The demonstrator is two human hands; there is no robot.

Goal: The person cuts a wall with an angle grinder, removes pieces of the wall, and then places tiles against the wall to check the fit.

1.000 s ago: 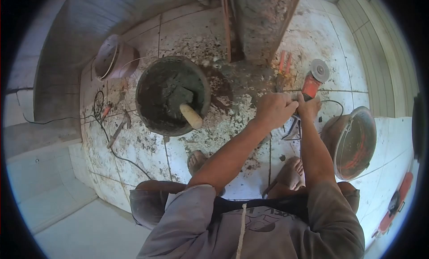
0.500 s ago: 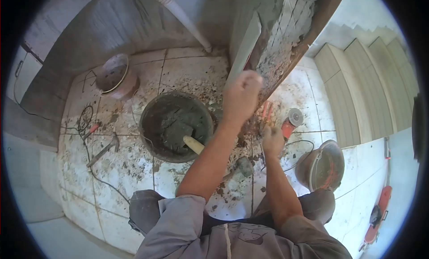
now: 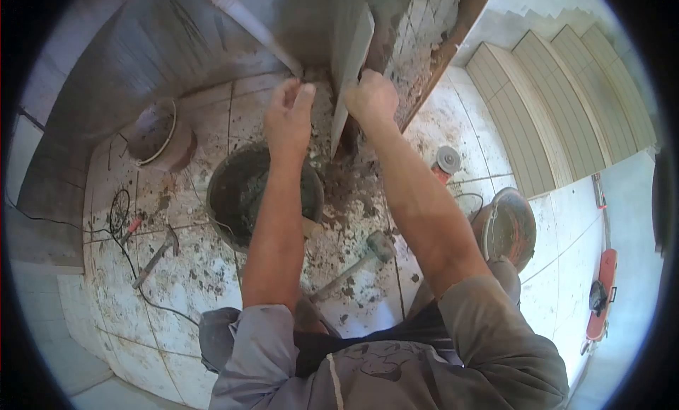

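Observation:
My left hand is raised in front of the grey wall, above the bucket of mortar. Its fingers are apart and curled a little, with nothing visible in them. Up at the tile, which leans near the rough mortared wall edge, is my right hand. Its fingers are curled at the tile's right side; what they hold, if anything, is hidden. The end of a pale wooden handle shows at the bucket's rim beside my left forearm.
A mallet lies between my knees. An angle grinder and a bucket are on the right, with steps beyond. Left are another bucket, a hammer and a cable. A red level stands far right.
My left hand has moved left, away from the tile. My right hand has risen from the floor near the grinder to the tile. The view has shifted.

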